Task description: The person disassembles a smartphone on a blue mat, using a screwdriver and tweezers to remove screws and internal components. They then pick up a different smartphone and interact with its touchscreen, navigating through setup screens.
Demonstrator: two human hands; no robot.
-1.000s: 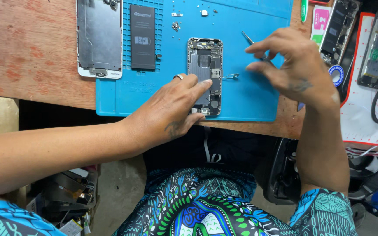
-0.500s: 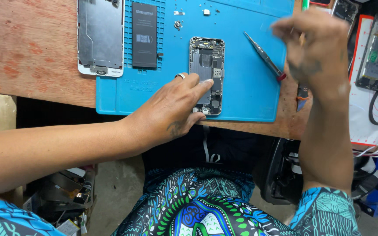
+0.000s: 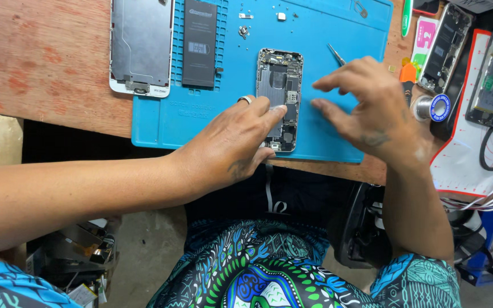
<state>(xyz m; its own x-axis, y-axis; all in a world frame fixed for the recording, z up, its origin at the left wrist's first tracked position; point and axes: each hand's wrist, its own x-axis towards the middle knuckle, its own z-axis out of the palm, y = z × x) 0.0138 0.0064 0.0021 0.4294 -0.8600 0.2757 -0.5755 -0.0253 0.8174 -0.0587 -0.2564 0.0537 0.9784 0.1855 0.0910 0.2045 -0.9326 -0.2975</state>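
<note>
- The opened phone chassis (image 3: 279, 97) is lying face-up near the middle of the blue work mat (image 3: 338, 34).
- My left hand (image 3: 232, 145) is pressing on its lower left edge, fingers flat — gripping nothing.
- My right hand (image 3: 372, 108) is hovering just right of it, fingers spread, empty.
- Tweezers (image 3: 336, 54) are lying behind that hand.
- A black battery (image 3: 199, 43) and a screen panel (image 3: 140, 45) are resting at left.

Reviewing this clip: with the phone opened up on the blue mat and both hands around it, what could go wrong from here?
1. Small loose screws and brackets lie unboxed on the blue mat; a sweeping sleeve or hand might scatter them.
2. The left hand presses fingertips on the opened phone; its bare internals could be strained.
3. The phone sits near the mat's front edge; a nudge from the right hand might push it off.
</note>
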